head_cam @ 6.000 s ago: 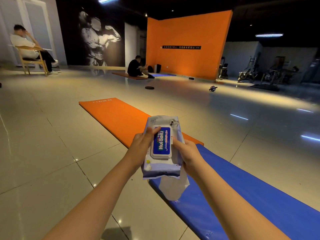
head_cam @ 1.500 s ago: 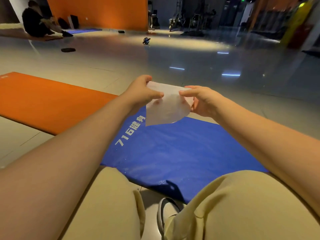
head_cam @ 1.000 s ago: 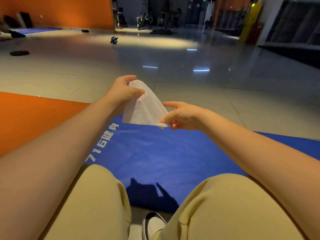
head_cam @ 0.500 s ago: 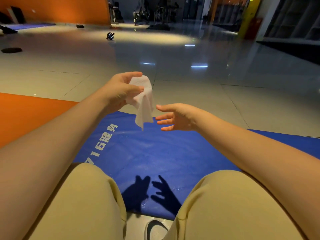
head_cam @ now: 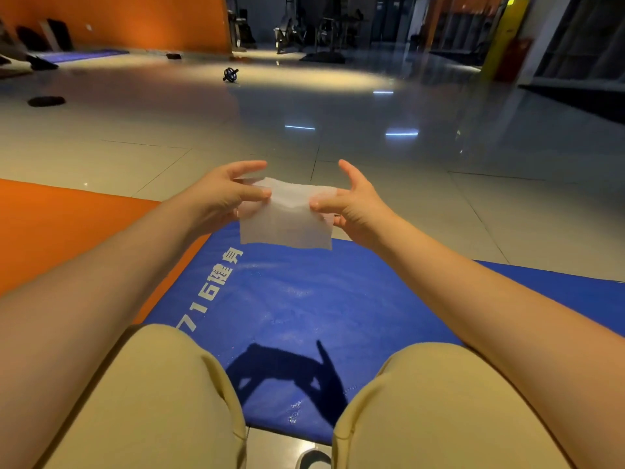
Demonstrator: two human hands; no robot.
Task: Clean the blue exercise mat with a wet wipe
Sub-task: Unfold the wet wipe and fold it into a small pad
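A white wet wipe (head_cam: 285,220) hangs spread flat in the air above the blue exercise mat (head_cam: 304,299), which lies on the floor in front of my knees and carries white lettering near its left end. My left hand (head_cam: 220,194) pinches the wipe's upper left corner between thumb and fingers. My right hand (head_cam: 355,204) pinches the upper right corner, its other fingers raised. The shadow of both hands falls on the mat between my knees.
An orange mat (head_cam: 67,225) lies to the left, its end touching the blue mat. Glossy tiled floor (head_cam: 406,170) stretches ahead. An ab roller (head_cam: 230,75) and a dark disc (head_cam: 46,101) sit far off. My knees in beige trousers (head_cam: 152,401) fill the foreground.
Half a second ago only my left hand held the crumpled wipe and my right hand was open. Now both hands pinch it and it is stretched flat.
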